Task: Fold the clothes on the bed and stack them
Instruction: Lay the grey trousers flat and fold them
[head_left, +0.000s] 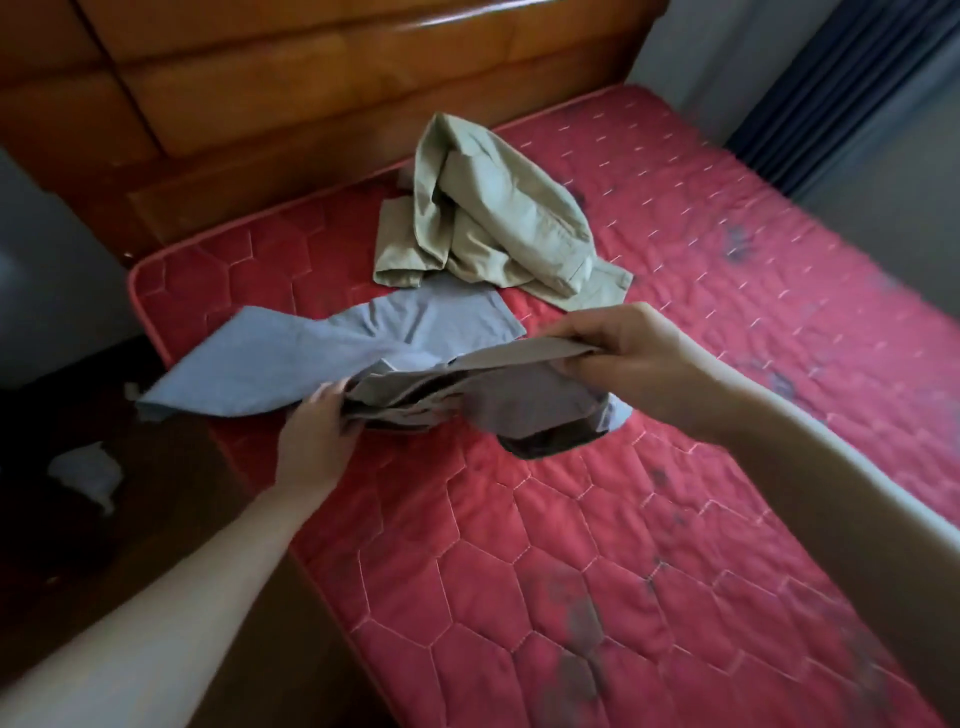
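A grey garment (467, 395) hangs bunched between my two hands just above the red quilted mattress (545, 545). My left hand (317, 431) grips its left edge. My right hand (623, 353) pinches its upper hem and lifts it. Under and behind it a light blue garment (332, 353) lies spread flat, with one end reaching over the bed's left edge. Farther back a beige garment (493, 223) sits in a crumpled heap near the head of the bed.
A wooden headboard (311, 104) stands behind the bed. The dark floor on the left holds a pale crumpled cloth (88, 470). A dark curtain (841, 88) hangs at the far right. The near half of the mattress shows dark stains.
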